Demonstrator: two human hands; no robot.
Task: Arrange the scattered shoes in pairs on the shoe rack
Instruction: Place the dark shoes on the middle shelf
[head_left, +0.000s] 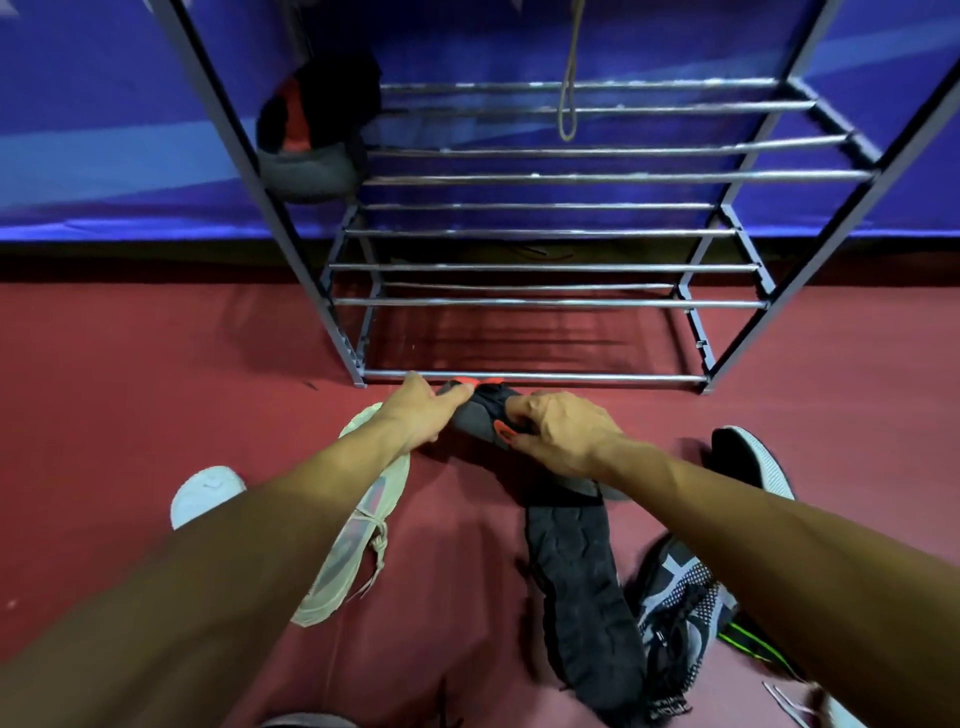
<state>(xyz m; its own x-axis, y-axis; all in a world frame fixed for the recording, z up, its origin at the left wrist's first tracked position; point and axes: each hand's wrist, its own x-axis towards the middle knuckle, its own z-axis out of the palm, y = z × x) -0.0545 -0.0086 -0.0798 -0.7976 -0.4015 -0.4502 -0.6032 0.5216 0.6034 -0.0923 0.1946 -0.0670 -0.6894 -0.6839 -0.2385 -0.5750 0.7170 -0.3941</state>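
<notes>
Our left hand (418, 413) and right hand (563, 431) grip the black-and-red shoe (480, 410) at either end, with fingers curled round it. It lies crosswise, just before the bottom bar of the shoe rack (535, 375).

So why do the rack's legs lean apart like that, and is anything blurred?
Head view: the wide-angle lens splays the grey metal shoe rack's uprights. Its bars cast striped shadows on the maroon floor. The black-and-red shoe, gripped by the left hand and right hand, looks fairly sharp, while the bottom right corner smears.
</notes>
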